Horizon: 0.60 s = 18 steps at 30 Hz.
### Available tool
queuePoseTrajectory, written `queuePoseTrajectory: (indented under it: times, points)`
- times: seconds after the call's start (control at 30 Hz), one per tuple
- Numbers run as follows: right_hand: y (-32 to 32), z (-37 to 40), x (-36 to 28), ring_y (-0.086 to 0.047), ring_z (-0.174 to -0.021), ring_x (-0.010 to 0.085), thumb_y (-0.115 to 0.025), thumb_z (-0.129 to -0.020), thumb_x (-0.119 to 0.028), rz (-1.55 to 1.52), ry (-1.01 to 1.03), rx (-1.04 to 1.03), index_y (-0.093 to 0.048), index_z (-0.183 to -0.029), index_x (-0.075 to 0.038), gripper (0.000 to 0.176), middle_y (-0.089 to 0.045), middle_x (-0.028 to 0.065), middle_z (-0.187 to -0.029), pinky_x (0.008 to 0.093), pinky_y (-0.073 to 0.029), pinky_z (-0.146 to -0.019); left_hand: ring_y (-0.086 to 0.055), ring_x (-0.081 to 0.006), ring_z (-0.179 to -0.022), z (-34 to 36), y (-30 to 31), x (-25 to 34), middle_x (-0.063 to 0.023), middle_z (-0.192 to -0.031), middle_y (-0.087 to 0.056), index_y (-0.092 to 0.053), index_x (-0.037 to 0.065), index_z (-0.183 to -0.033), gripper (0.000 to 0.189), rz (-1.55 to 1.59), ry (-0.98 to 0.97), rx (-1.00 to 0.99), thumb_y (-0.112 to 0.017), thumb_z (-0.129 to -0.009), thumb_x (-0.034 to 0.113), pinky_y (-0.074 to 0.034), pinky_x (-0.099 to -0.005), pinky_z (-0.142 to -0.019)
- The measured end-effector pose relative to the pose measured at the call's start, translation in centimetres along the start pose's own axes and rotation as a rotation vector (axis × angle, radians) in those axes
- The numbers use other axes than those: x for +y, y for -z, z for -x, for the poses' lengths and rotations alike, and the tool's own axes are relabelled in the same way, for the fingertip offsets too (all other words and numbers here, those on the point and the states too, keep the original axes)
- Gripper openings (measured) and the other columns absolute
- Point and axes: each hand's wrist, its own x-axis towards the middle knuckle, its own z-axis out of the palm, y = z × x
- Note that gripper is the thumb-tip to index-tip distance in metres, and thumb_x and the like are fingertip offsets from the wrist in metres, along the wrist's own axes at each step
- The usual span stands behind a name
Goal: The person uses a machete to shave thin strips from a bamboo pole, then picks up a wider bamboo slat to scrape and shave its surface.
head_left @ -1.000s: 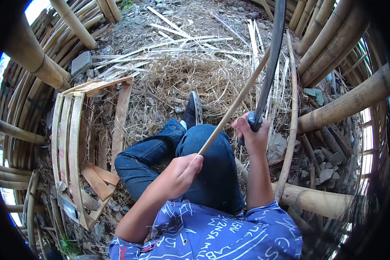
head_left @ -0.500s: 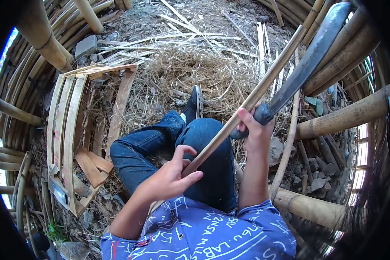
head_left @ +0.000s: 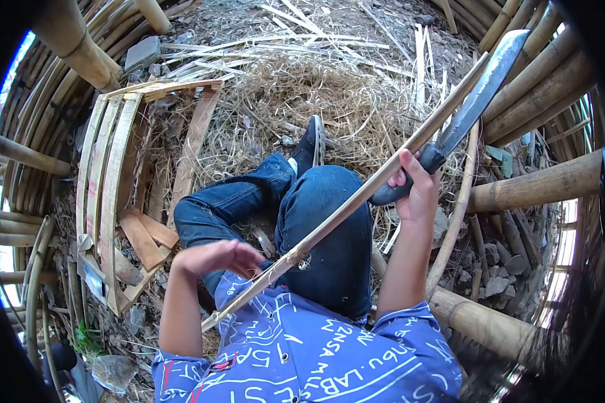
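Note:
A long bamboo strip runs slantwise across my lap, its lower end by my shirt and its upper end near the blade. My right hand is closed round the dark handle of a large knife, whose blade points up and to the right. The thumb of that hand rests by the strip. My left hand is off to the left of the strip's lower part, its fingers extended and slightly blurred, holding nothing.
A slatted wooden crate lies at the left, with short wood pieces in it. Curly shavings and split strips cover the ground ahead. Thick bamboo poles stand at both sides. Stones lie at the right.
My left hand has let go of the strip and moved left. The strip now shows more of its lower length. The knife in my right hand has turned, its blade appearing shorter.

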Motion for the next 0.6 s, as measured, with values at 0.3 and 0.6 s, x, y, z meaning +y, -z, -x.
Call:
queuePoseTrajectory:
  times: [0.3,0.6]
  points:
    - [0.9,-0.8,0.5,-0.051,-0.052,0.0118,-0.071,-0.084,-0.002,-0.009,-0.041,0.006,-0.058,-0.084,-0.001,0.013,-0.056,0.0057,-0.068,0.0292,-0.043,-0.049,-0.058,-0.011,-0.081,3.4,-4.5,-6.6,0.0001,-0.088,-0.06,-0.061,0.001,-0.113,0.046,-0.151,0.088,0.043,-0.078,-0.081,0.03,-0.048,-0.0269,-0.074]
    - [2.7,0.3,-1.5,-0.048,-0.046,0.0082,-0.075,-0.083,-0.018,0.382,0.007,-0.013,-0.054,-0.074,-0.009,0.024,-0.052,0.0003,-0.057,0.0248,-0.039,-0.044,-0.045,-0.0069,-0.063,2.6,-10.6,-3.9,0.0033,-0.068,-0.052,-0.06,0.001,-0.103,0.014,-0.319,0.002,0.537,-0.053,-0.096,0.011,-0.04,-0.0272,-0.057]
